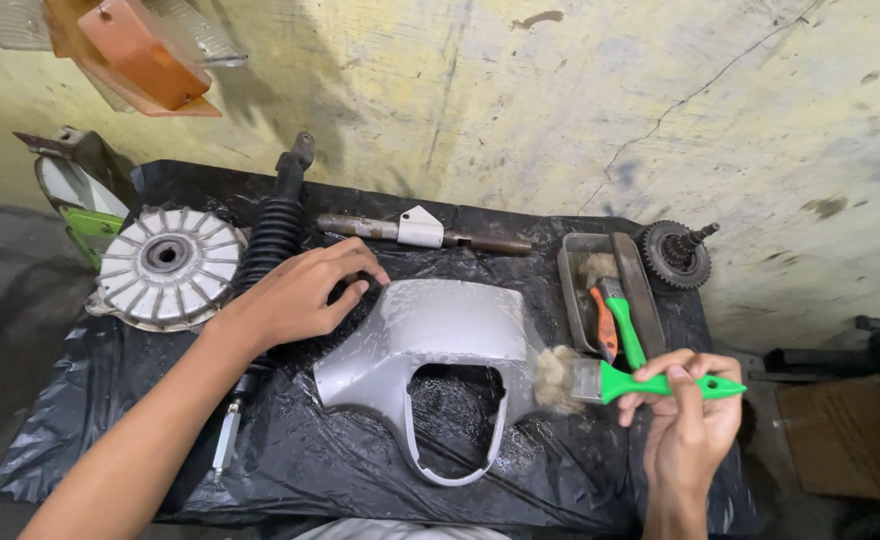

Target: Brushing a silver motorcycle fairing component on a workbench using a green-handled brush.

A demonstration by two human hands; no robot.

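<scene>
At mid-bench on black plastic sheeting (110, 400), the left hand (295, 295) presses open fingers on a wet silver cover (430, 335), light, stiff and likely slippery, while the right hand (690, 405) grips a green-handled brush (620, 380) at its right edge.

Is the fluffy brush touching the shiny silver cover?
Touching. The head view shows the brush bristles pressed against the right edge of the silver cover, held by the right hand.

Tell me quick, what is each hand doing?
Left hand: open, fingers resting on the top edge of the silver cover.
Right hand: closed on the green paintbrush.
</scene>
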